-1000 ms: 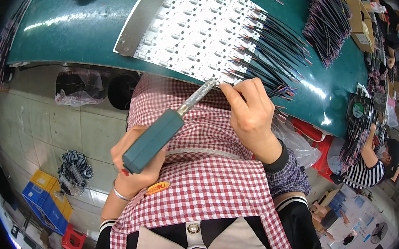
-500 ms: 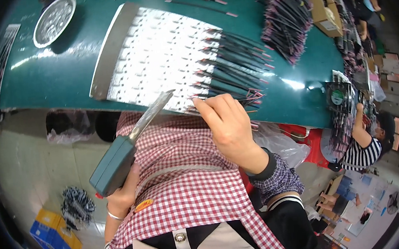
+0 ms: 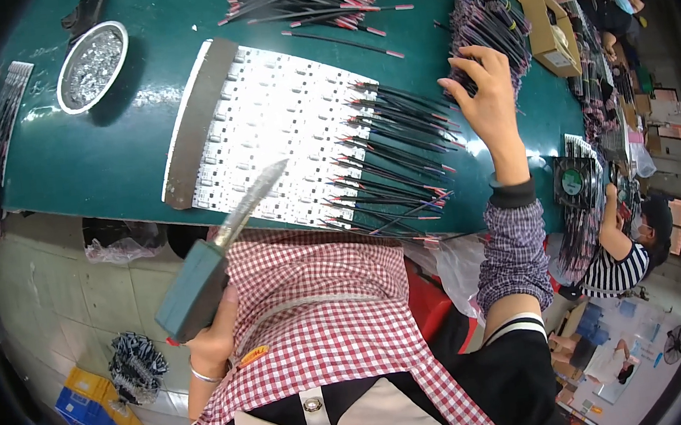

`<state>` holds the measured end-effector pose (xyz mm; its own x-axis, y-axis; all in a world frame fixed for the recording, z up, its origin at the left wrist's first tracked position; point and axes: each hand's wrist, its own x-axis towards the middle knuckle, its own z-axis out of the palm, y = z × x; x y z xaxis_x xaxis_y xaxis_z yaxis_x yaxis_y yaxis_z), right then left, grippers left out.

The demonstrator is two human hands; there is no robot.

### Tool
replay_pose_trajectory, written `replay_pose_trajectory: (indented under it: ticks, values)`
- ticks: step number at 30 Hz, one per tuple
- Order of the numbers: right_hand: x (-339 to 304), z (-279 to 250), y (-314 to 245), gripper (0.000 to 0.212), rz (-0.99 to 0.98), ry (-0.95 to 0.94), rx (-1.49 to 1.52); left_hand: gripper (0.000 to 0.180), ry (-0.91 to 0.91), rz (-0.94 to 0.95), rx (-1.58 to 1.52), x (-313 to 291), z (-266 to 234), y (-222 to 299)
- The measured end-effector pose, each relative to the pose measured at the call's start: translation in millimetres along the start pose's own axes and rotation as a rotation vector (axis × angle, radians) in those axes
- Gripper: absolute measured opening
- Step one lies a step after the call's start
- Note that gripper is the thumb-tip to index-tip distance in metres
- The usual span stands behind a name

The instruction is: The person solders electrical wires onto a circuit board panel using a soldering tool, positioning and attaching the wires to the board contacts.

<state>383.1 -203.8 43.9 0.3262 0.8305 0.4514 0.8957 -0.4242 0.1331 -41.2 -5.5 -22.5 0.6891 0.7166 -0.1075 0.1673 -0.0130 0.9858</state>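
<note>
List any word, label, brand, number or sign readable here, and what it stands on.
Orange tag on the checked apron: lettering too small to read.
Blue crate, lower left: pale marks, too small to read.
Round green label on the black square pack, right: too blurred.
White circuit boards: any print is too small.
None reads clearly.

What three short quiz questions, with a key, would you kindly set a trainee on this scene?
1. Which grip holds the green-handled tool?
2. True or false: black wires stick out past the right edge of the white panel.
3. Where does the round bowl stand? A) Left of the panel; B) right of the panel; C) on the panel.

Key: 1. The left grip. 2. True. 3. A.
</note>
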Motion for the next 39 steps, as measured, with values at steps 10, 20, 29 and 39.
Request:
replay_pose_trajectory:
  ticks: [10, 20, 29, 39]
  values:
    - [-82, -74, -100, 0.026, 0.336, -0.435, 0.665, 0.045, 0.099, -0.093, -0.117, 12, -5, -7]
    - [-110, -70, -74, 0.015, 0.348, -0.279, 0.390, 0.045, 0.108, 0.119, -0.095, 15, 6, -6]
    - [-11, -42, -17, 0.021, 0.239, 0.084, 0.168, 0.043, 0.128, -0.038, -0.153, 15, 0, 6]
    - [138, 99, -97, 0.050, -0.533, -0.018, -0.220, 0.042, 0.263, -0.046, -0.206, 2, 1, 10]
